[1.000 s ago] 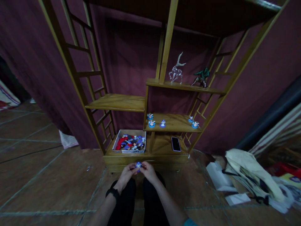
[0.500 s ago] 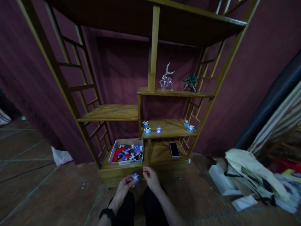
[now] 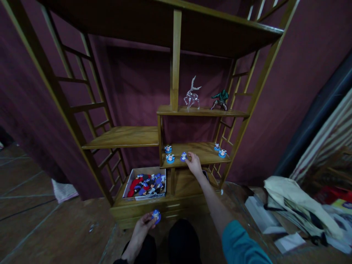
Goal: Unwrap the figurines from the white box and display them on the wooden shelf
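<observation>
In my left hand [image 3: 143, 226] I pinch a small figurine on a round purple base [image 3: 156, 216], held low in front of the cabinet. My right hand [image 3: 194, 164] reaches up to the short right-hand shelf [image 3: 203, 149]. Its fingertips close on the right edge of a purple figurine [image 3: 183, 156] that stands upright there. To the left of that one are two blue-based figurines, one at the back [image 3: 168, 149] and one in front [image 3: 170, 158]. Two more blue-based figurines, a rear one [image 3: 217, 146] and a front one [image 3: 222, 153], stand at the shelf's right end.
An open box [image 3: 125, 193] full of red, blue and purple figurines sits on the cabinet's lower left. My right forearm partly covers a phone [image 3: 205, 175]. Higher up stand a clear deer [image 3: 191, 96] and a green-cloaked figure [image 3: 220, 99]. Bags and a white box [image 3: 264, 216] lie at right.
My right hand has moved from beside my left hand up to the purple figurine on the shelf. My left hand still holds its figurine, slightly lower in view.
</observation>
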Tool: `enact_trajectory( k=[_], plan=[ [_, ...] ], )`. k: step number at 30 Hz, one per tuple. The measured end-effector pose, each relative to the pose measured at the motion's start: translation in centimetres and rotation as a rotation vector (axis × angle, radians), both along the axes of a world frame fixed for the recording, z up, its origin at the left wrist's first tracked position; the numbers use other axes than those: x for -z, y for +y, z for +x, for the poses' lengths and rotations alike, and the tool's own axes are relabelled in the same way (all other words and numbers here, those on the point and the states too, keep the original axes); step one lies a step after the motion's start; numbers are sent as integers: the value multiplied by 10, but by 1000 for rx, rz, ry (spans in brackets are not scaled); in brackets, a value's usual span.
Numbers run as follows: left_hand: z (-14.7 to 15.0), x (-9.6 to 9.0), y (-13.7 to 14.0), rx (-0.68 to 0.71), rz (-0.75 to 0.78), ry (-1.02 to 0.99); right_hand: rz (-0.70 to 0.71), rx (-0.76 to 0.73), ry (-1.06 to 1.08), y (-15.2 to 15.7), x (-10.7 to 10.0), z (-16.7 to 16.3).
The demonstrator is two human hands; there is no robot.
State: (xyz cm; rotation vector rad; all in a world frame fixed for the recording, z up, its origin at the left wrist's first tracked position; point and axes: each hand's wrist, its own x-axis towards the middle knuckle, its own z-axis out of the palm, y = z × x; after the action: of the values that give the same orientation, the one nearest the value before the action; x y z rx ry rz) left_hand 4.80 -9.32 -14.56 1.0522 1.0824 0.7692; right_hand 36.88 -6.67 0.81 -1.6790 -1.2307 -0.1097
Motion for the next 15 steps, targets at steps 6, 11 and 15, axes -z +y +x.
enact_trajectory(
  k=[6,11,15],
  plan=[
    [1,2,4,-13,-14,2,-187,-22,-72,24,-1,5],
    [1,8,12,-8,-37,50,-230,-3,-65,50,-16,13],
    [-3,8,17,32,-8,46,-287,25,-107,81,-33,14]
  ],
)
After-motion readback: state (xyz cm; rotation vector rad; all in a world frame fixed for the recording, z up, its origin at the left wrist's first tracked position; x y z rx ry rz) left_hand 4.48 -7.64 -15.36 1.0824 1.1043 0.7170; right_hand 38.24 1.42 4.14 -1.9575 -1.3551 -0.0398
